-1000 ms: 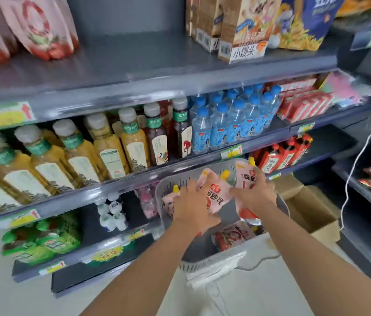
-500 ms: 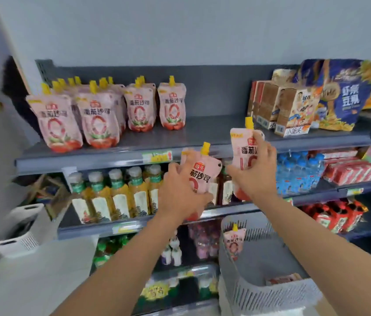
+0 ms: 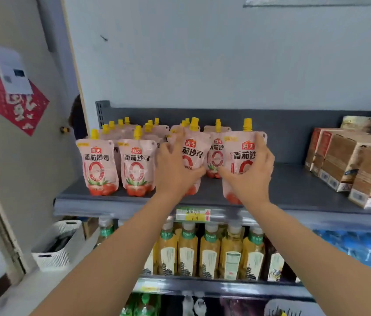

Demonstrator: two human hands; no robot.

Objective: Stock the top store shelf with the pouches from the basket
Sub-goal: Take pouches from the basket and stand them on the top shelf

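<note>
Left hand (image 3: 175, 171) wraps one pouch (image 3: 193, 153), right hand (image 3: 251, 176) wraps another (image 3: 240, 156). Both upright at top shelf (image 3: 294, 188) front, beside stocked row. Pouches look soft, light, probably slick: I hold mid-body, cap up, base flat.

Pale wall (image 3: 202, 53) behind, beige door (image 3: 20, 174) at left.
</note>
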